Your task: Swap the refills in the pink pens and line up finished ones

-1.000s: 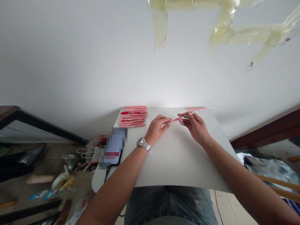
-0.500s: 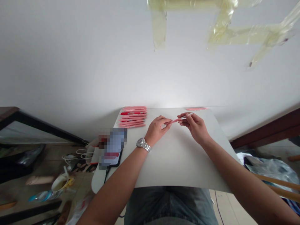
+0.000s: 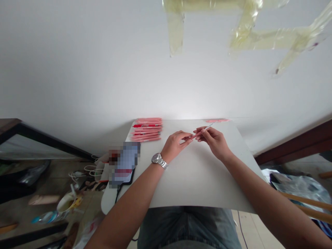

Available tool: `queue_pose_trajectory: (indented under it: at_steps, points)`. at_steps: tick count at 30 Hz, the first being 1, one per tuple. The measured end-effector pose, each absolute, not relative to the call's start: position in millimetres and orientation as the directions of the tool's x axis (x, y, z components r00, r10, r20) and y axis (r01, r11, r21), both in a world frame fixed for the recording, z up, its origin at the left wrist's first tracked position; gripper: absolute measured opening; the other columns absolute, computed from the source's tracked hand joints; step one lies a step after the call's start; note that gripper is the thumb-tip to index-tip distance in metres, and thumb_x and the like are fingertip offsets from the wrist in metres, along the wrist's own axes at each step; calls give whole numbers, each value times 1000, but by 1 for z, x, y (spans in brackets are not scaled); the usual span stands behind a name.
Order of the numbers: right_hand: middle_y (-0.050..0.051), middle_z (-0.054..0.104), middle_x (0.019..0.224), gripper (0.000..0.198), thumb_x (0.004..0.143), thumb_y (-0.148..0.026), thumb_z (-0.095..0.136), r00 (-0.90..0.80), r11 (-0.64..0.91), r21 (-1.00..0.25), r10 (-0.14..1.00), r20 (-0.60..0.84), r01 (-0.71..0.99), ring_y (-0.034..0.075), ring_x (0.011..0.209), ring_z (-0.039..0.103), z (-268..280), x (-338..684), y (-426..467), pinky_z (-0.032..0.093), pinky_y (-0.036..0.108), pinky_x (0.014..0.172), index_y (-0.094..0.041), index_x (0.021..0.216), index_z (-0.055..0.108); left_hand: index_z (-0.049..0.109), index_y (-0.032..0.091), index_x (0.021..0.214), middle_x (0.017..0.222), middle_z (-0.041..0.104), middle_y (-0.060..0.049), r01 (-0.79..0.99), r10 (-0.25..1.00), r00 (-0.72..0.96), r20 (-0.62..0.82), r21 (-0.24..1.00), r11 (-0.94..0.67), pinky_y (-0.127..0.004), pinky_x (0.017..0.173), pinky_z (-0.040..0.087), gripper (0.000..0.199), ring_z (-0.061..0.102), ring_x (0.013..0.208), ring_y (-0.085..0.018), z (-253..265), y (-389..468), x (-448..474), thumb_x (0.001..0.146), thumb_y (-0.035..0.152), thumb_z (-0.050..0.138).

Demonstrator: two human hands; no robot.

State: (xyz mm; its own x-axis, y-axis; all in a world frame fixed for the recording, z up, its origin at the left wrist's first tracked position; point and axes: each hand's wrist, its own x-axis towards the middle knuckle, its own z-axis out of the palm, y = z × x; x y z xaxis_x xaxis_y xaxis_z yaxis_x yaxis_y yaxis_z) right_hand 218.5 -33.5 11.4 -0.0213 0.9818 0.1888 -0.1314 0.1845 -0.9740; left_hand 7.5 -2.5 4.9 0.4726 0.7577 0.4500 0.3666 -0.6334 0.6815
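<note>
Over the back half of the white table (image 3: 197, 183), my two hands meet on a slim pink pen (image 3: 196, 134). My left hand (image 3: 175, 145), with a metal watch at its wrist, pinches the pen's lower left end between thumb and fingertips. My right hand (image 3: 214, 140) is closed at the other end, around a thin whitish rod (image 3: 210, 126) that slants up and right past its fingers. Fingers cover where rod and pen meet, so I cannot tell whether they are joined. A row of pink and red pens (image 3: 147, 129) lies at the back left.
More pink pens or pen parts (image 3: 218, 120) lie along the wall at the table's back right. A phone (image 3: 126, 164), blurred out, rests at the left edge with a cable. Cables, a cup (image 3: 66, 201) and a bottle (image 3: 49, 217) are below on the left.
My hands have come closer together, and less of the pink pen shows between them. My left hand has shifted slightly right; the whitish rod slants more steeply.
</note>
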Motion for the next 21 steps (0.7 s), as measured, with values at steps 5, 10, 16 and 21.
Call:
queue_pose_trajectory:
  at_steps: [5, 10, 16, 21]
  points:
    - [9, 77, 108, 33, 93, -51, 71, -12, 223, -970, 974, 226, -96, 19, 81, 72, 11, 218, -34, 62, 39, 80, -22, 106, 77, 74, 23, 113, 102, 75, -6, 350, 749, 474, 463, 681, -643, -30, 84, 60, 20, 71, 93, -17, 4, -2, 8, 98, 31, 64]
    - [9, 77, 105, 31, 93, -50, 71, 39, 245, -965, 970, 242, -99, 18, 79, 70, 12, 218, -34, 61, 38, 78, -22, 104, 78, 73, 23, 115, 103, 73, -6, 347, 747, 463, 478, 677, -648, -30, 85, 60, 21, 71, 92, -16, 5, -2, 9, 98, 32, 65]
    - [9, 77, 103, 33, 92, -52, 72, 87, 212, -964, 976, 200, -162, 17, 79, 69, 11, 219, -31, 59, 36, 77, -21, 101, 78, 72, 23, 112, 102, 72, -5, 379, 749, 446, 490, 654, -654, -29, 85, 59, 18, 70, 94, -16, 5, -2, 8, 98, 32, 65]
    - [8, 76, 104, 30, 91, -51, 73, 107, 197, -949, 979, 175, -245, 15, 81, 68, 12, 221, -28, 57, 32, 76, -22, 99, 77, 71, 21, 104, 97, 70, -4, 403, 773, 400, 493, 663, -631, -26, 78, 57, 13, 68, 87, -14, 5, -1, 6, 97, 30, 66]
